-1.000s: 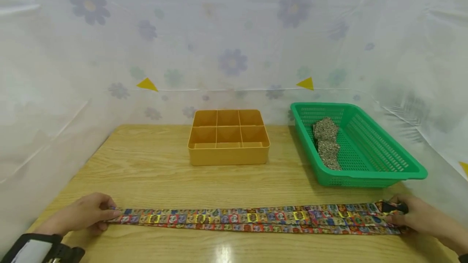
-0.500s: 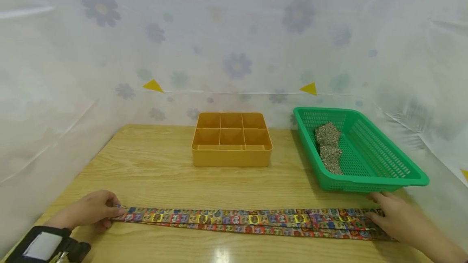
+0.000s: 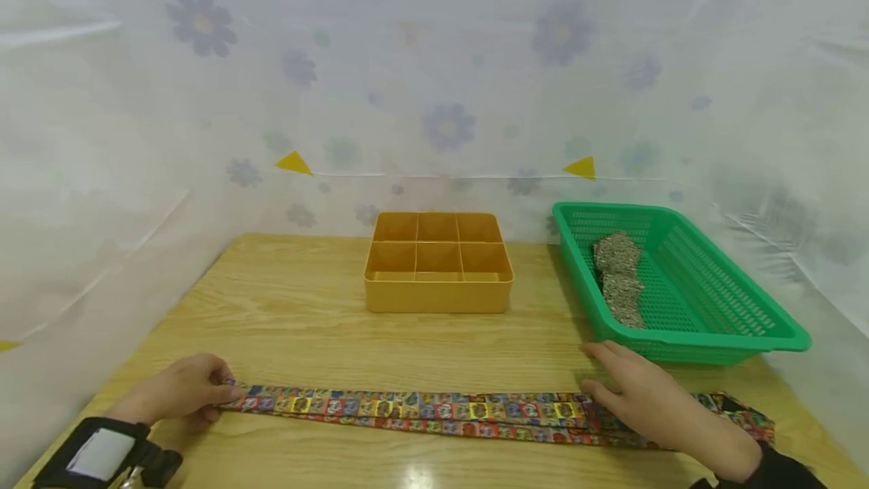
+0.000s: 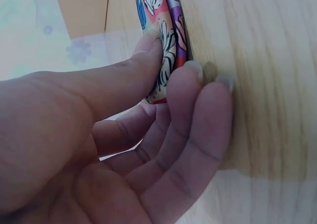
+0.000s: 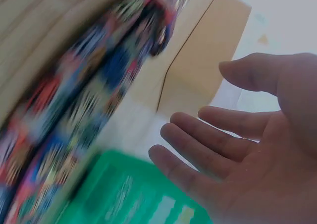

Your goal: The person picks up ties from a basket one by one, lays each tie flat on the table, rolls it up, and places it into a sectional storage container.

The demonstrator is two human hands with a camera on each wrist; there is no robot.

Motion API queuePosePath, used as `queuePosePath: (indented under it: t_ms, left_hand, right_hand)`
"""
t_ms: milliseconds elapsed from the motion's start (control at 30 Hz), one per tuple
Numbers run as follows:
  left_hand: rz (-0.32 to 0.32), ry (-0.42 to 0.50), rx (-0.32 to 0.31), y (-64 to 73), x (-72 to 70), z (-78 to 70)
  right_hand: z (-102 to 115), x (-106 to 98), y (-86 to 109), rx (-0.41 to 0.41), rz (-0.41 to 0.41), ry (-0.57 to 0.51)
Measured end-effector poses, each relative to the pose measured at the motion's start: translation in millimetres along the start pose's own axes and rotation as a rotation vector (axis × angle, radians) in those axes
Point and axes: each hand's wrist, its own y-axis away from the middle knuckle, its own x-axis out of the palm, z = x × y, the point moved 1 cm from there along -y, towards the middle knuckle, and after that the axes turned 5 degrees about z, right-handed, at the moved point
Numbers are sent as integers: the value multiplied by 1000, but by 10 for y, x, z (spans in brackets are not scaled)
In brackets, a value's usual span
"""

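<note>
A long, flat necktie (image 3: 407,402) with a colourful pattern of small faces lies across the front of the wooden table, in overlapping layers. My left hand (image 3: 186,391) pinches its left end between thumb and fingers; the left wrist view shows the thumb (image 4: 147,48) pressed on the printed cloth. Toward the right, my right hand (image 3: 652,402) is over the necktie, its fingers extended and spread with nothing between them, and it covers part of the cloth. The necktie's right end shows beyond that wrist. In the right wrist view the necktie (image 5: 94,80) is blurred.
A yellow box (image 3: 437,296) with several compartments stands at the back middle. The green basket (image 3: 706,342) at the right holds brownish speckled pieces (image 3: 619,278) and sits just beyond my right hand. White flowered sheeting (image 3: 407,81) hangs behind and at the sides of the table (image 3: 305,338).
My right hand has let go of the necktie's right end and moved left over the cloth. My left hand keeps its pinch on the left end. The head view has shifted slightly.
</note>
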Motion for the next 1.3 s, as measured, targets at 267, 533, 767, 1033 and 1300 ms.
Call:
queuePosePath:
  t_ms: [267,533,767,1033,1300]
  left_hand:
    - [-23,-28,-19,-9,15,-22]
    - [-25,1,-59,4,35,-28]
    - [-45,-2,-70,7,39,-49]
    - [-65,4,-49,23,48,-52]
    - [-93,-15,-26,50,62,-56]
  right_hand:
    - [367,123,-252,-98,30,-3]
    - [692,251,-504,-267,-32,136]
    - [1039,325,-718,-380,-47,207]
    - [1473,363,-959,-481,-55,287]
    - [1806,415,-1132,-536,-44,267]
